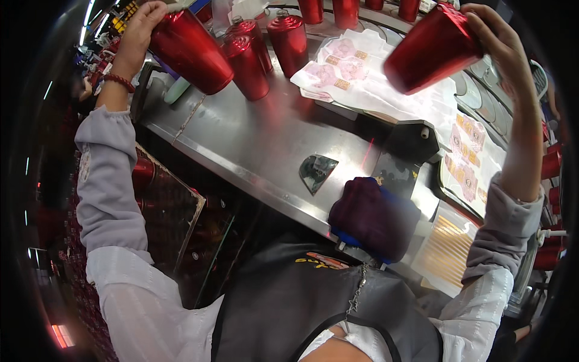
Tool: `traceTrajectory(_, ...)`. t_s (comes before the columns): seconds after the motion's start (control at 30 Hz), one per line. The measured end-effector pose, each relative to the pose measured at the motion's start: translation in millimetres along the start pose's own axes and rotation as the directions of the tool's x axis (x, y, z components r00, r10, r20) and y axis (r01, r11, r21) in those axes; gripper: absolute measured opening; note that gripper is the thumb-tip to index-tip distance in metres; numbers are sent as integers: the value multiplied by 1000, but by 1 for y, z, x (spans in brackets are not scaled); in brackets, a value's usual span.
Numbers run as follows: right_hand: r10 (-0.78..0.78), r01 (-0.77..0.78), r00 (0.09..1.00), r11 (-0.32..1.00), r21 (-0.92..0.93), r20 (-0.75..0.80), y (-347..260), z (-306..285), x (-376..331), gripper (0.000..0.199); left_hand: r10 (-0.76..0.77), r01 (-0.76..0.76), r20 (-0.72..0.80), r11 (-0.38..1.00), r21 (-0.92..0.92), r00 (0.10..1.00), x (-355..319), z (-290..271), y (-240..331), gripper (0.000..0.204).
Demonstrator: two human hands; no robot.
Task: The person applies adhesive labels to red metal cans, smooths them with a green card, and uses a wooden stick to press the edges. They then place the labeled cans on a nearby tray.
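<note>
My left hand (140,29) is closed round the upper end of a shiny red metallic bottle (194,53), held tilted at the upper left with its wide end toward the middle. At the upper right my right hand (497,45) grips the upper end of a second red bottle (429,53), also tilted, its wide end pointing down and left. Beside the left bottle, several similar red bottles (248,72) stand upright on the steel table (241,133). Below the right bottle lies a stack of white sheets (368,75) with pink and gold prints.
Another printed stack (467,151) lies at the right, near a black bracket (413,142). A dark, roughly triangular plate (318,172) and a bunched purple cloth (375,220) are nearer me. A clear tray with yellow strips (446,241) sits at the right.
</note>
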State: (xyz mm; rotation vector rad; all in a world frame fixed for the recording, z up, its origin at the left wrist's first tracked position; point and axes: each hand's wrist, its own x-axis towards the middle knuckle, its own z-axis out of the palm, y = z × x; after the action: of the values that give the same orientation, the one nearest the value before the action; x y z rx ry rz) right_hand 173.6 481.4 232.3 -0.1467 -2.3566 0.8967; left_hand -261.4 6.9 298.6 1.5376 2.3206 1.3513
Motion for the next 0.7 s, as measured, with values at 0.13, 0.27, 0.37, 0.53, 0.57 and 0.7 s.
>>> traceTrajectory(0.13,70,-73,997,962,263,19,-113,124,14,22,4,21,-86,956,293,996,-37,-13,-50,26)
traceTrajectory(0.27,-307,305,950,951,43,55,-118,190,29,21,1,18,-52,926,377,999,-36,-15,-108,28)
traceTrajectory(0.37,-348,342,930,937,65,120,-128,234,37,23,-98,118,-69,897,427,993,-50,-13,-135,29)
traceTrajectory(0.53,-441,447,883,894,-1,162,-121,277,47,22,-116,93,41,926,366,992,-55,8,-141,25)
traceTrajectory(0.57,-450,461,871,887,-14,197,-121,282,49,21,-157,130,55,935,331,986,-60,8,-141,25)
traceTrajectory(0.7,-495,495,838,867,61,230,-111,297,55,20,-171,106,255,962,251,952,-55,-9,-148,27)
